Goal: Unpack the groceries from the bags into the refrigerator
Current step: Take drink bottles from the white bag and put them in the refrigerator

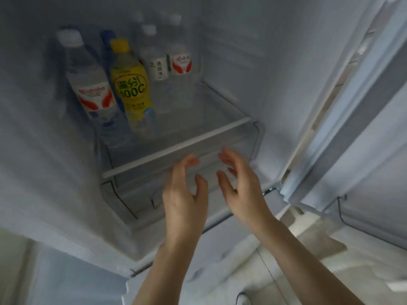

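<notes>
The open refrigerator holds several bottles on its glass shelf (176, 148). A yellow juice bottle (132, 89) stands at the left next to a clear water bottle with a red label (90, 84). Behind them stand two more clear water bottles (157, 62) (180, 60). My left hand (185, 194) and my right hand (240, 186) are side by side, palms facing each other, in front of the clear drawer (136, 194) below the shelf. Both hands hold nothing and their fingers are relaxed.
The refrigerator door (352, 128) stands open at the right, with a door bin (363, 219) low on it. The shelf's right half is bare. A tiled floor (308, 271) shows below. No bags are in view.
</notes>
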The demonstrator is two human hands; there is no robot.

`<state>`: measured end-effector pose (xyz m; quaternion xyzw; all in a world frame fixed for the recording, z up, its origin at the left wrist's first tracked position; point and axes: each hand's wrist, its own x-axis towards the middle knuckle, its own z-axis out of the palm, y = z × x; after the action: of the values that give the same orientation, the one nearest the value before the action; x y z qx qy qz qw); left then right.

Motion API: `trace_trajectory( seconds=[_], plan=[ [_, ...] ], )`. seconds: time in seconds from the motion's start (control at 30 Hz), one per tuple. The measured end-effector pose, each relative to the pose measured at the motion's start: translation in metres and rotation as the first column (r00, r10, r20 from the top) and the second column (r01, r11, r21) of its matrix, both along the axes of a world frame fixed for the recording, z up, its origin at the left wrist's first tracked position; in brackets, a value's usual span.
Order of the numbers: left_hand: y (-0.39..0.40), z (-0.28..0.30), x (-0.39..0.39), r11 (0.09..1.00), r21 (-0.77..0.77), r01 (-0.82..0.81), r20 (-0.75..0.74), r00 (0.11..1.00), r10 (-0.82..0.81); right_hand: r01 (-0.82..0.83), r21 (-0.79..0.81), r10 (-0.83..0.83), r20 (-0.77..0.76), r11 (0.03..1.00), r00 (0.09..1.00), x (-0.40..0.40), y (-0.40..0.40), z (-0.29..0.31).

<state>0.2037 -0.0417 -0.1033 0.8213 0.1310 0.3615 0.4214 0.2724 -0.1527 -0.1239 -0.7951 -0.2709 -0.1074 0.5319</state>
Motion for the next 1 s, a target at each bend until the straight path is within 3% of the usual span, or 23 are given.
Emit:
trace_trajectory(
  seconds=[0.1, 0.3, 0.53, 0.77, 1.0],
  plan=[
    [-0.035, -0.022, -0.013, 0.984, 0.066, 0.164, -0.005, 0.986, -0.164, 0.095, -0.01, -0.096, -0.065, 0.995, 0.993, -0.029, -0.045, -0.024],
    [-0.101, -0.073, -0.037, 0.903, 0.081, 0.421, -0.166, 0.899, -0.405, 0.331, -0.132, -0.354, -0.235, 0.934, 0.905, -0.101, -0.143, -0.069],
    [-0.205, -0.114, -0.075, 0.663, 0.15, 0.733, -0.339, 0.669, -0.662, 0.548, -0.251, -0.603, -0.343, 0.798, 0.72, -0.197, -0.252, -0.108],
    [-0.332, -0.141, -0.121, 0.44, 0.083, 0.894, -0.537, 0.412, -0.736, 0.687, -0.325, -0.754, -0.393, 0.65, 0.527, -0.288, -0.373, -0.126],
    [-0.461, -0.158, -0.165, 0.289, -0.043, 0.956, -0.528, 0.224, -0.82, 0.726, -0.398, -0.815, -0.418, 0.561, 0.401, -0.346, -0.492, -0.139]
  ],
)
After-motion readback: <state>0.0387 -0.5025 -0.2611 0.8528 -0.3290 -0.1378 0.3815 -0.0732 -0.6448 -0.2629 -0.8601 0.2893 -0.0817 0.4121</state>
